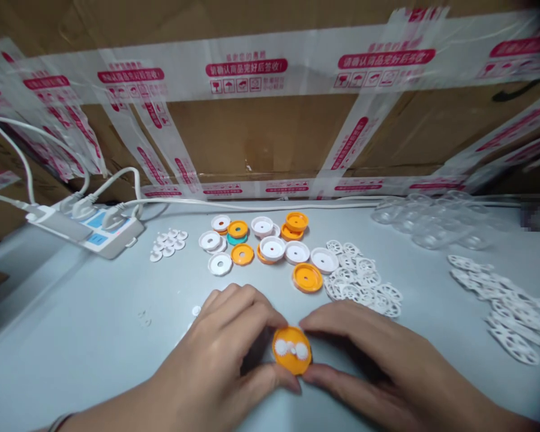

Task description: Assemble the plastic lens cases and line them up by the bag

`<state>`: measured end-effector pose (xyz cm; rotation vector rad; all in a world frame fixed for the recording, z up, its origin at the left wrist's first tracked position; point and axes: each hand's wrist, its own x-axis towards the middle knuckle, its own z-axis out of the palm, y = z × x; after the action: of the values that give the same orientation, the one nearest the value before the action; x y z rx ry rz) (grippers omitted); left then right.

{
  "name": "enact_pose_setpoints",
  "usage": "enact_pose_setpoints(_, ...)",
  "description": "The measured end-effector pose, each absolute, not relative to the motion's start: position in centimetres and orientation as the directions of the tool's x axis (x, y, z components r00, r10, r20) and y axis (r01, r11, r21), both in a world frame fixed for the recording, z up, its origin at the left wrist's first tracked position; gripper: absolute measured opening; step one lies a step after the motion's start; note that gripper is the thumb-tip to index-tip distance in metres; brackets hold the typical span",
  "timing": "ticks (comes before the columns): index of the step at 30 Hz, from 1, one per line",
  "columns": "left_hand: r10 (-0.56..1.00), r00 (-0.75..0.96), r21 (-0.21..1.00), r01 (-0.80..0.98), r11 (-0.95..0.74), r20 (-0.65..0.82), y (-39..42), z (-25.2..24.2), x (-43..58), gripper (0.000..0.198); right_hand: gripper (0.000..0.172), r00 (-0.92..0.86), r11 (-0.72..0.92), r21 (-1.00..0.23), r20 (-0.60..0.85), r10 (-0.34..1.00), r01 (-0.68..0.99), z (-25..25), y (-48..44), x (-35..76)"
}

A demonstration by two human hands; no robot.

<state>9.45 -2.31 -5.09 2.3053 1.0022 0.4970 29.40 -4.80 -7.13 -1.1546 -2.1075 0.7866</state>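
Fingers (252, 313): left hand (216, 360), right hand (378, 360) pinching orange cap (292, 360), desk's (94, 336) front edge.
Inside cap: seemingly two white gears (281, 347).

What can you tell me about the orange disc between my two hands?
The orange disc looks like a shallow round plastic cap with a raised rim, its open side tilted toward the camera. Two small white gears sit side by side inside it. The left hand and right hand pinch its edges with fingers and thumbs, over the pale table.
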Motion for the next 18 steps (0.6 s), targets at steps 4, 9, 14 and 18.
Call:
enact_pose_setpoints(4,0.712,0.657,0.639,0.443,-0.629,0.246,-2.4,-5.2,9.3,0.022,0.027,-0.35,0.104,-0.945,-0.011,0.937,0.309,-6.9,-4.9,29.1)
enact_pose_setpoints(9,0.667,0.673,0.654,0.352,-0.67,0.321,-2.8,-5.2,9.3,0.032,0.034,-0.409,-0.379,-0.922,-0.315,0.857,-0.084,-6.7,-4.9,28.7)
enact_pose_setpoints(14,0.608,0.707,0.596,0.327,-0.734,0.361,-3.0,-4.8,9.2,0.044,0.034,-0.429,-0.51,-0.831,-0.387,0.816,-0.221,-5.6,-5.1,28.6)
enact_pose_setpoints(18,0.627,0.678,0.596,0.337,-0.729,0.384,-3.2,-4.8,9.1,0.038,0.04,-0.381,-0.513,-0.833,-0.414,0.827,-0.207,-5.3,-5.3,28.4)
